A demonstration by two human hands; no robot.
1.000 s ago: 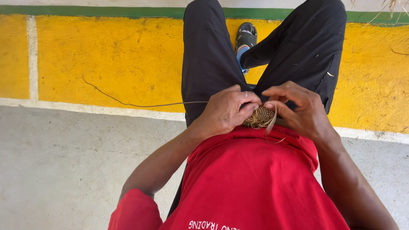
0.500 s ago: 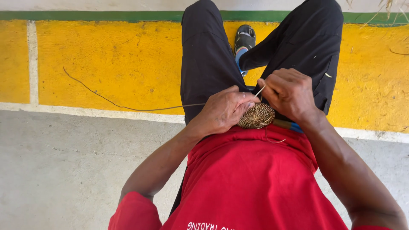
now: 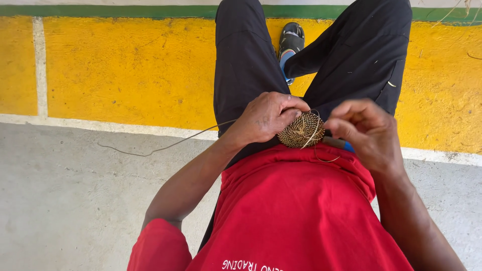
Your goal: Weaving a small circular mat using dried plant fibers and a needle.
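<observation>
Against yellow painted wall [image 3: 125, 65], left hand [image 3: 266, 118] still clamps small round woven straw disc [image 3: 301, 130]; right hand [image 3: 366, 133] has drawn off, pinching pale fibre strand [image 3: 315, 131] taut.

Woven disc's [image 3: 300, 130] left edge under left hand [image 3: 266, 118]

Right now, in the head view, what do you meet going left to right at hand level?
Loose strand trailing over the floor → left hand → small round woven coil → blue-handled tool → right hand.
</observation>
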